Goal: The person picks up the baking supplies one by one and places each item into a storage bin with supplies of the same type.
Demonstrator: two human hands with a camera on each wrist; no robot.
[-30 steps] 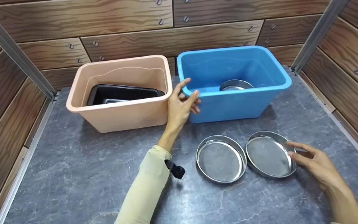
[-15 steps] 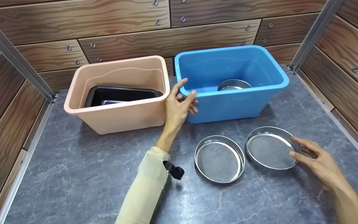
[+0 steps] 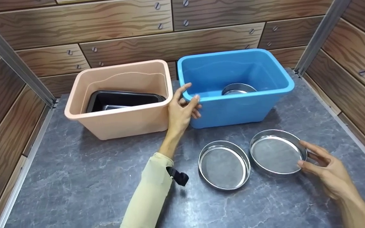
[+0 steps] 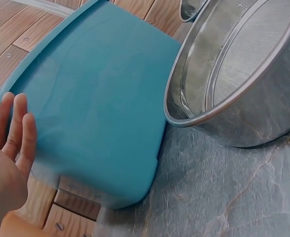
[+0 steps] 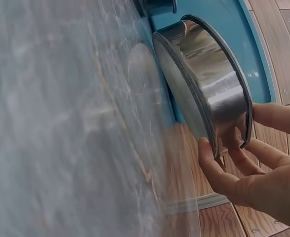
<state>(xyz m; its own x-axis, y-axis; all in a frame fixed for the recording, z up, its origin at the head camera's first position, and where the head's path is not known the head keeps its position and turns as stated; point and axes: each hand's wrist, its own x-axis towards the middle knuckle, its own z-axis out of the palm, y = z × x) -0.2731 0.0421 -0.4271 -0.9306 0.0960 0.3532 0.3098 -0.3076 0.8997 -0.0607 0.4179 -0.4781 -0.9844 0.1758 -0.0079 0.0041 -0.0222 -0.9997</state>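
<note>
My right hand (image 3: pixel 331 172) grips a round metal sieve (image 3: pixel 276 153) by its right side, thumb and fingers at the rim. In the right wrist view the held sieve (image 5: pixel 226 81) shows its mesh underside and shiny wall, tilted over the tabletop. A second sieve (image 3: pixel 223 166) lies mesh down on the table, just left of it. My left hand (image 3: pixel 181 112) holds the near left corner of the blue bin (image 3: pixel 233 109), fingers on both sides of the rim. Inside that bin sits another round metal piece (image 3: pixel 239 87), partly hidden by the front wall.
Left of the blue bin stands a peach bin (image 3: pixel 124 122) with a black rectangular pan (image 3: pixel 128 95) inside. Both bins stand near the wood-patterned back wall (image 3: pixel 131 28) on a grey marbled tabletop (image 3: pixel 90 186). Metal rails (image 3: pixel 315 38) mark the corners.
My right hand has raised the right sieve, its near side coming up and away from the table. My left hand stays at the blue bin's corner. The head view has shifted slightly.
</note>
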